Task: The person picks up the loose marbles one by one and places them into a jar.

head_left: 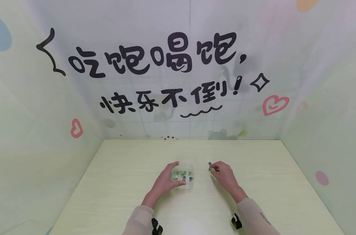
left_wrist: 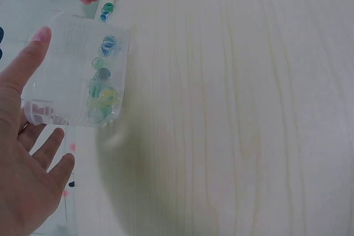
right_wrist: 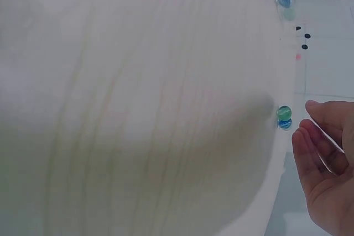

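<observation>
My left hand [head_left: 165, 179] grips a clear plastic box [left_wrist: 63, 70], thumb along one side and fingers at the opposite side. Inside lie several glass marbles [left_wrist: 109, 95] in green, blue and yellow tints, gathered along the bottom in the left wrist view. To the right of the box, a green marble [right_wrist: 284, 113] and a blue marble [right_wrist: 285, 125] sit close together on the table. Beside this pair is my right hand [right_wrist: 326, 158], its fingers loosely bent and holding nothing. In the right wrist view its fingertips stand just apart from the marbles.
The pale wood-grain table [head_left: 122, 166] is bounded at the back by a wall [head_left: 131, 127] with black lettering and at the sides by printed panels. Black straps [head_left: 236, 222] show at both sleeves.
</observation>
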Demonstrator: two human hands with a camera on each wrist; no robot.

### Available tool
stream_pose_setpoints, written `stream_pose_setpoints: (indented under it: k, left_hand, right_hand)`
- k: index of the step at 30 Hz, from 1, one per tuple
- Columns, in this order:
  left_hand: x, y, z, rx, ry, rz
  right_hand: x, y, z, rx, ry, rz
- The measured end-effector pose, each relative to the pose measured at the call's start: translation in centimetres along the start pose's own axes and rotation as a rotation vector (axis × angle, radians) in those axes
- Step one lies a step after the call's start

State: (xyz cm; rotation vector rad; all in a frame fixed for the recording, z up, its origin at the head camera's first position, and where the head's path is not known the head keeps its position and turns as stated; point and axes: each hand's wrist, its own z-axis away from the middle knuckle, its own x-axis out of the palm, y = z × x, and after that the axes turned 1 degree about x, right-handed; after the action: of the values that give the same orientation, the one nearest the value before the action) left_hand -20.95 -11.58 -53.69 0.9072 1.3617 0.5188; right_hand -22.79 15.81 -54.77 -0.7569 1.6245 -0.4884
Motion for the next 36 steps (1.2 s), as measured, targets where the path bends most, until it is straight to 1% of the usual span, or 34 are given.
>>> stream_pose_setpoints:
  k: [5,12,23,30,33,36]
  left_hand:
    - [-0.1,0.3,0.0,0.003,0.002,-0.003]
    - [-0.1,0.3,0.1,0.005,0.0,-0.007]
    - [-0.1,0.1,0.0,0.002,0.0,-0.017]
    - [0.0,0.1,0.0,0.001,-0.007,-0.022]
    - [-0.1,0.2,0.0,-0.001,-0.008,-0.022]
    - [-0.2,0.3,0.0,-0.007,-0.004,-0.02]
  right_hand:
    - [0.1,0.0,-0.2,0.022,-0.011,0.028]
    - [0.4,0.1,-0.6,0.013,-0.024,0.144]
    - [0.8,-0.3,-0.7,0.042,-0.072,0.19]
    - [1.3,-0.4,-0.7,0.028,-0.099,0.28]
    - [1.5,-0.3,-0.6,0.006,-0.086,0.281]
    - [1.7,-0.2,-0.5,-0.005,-0.079,0.259]
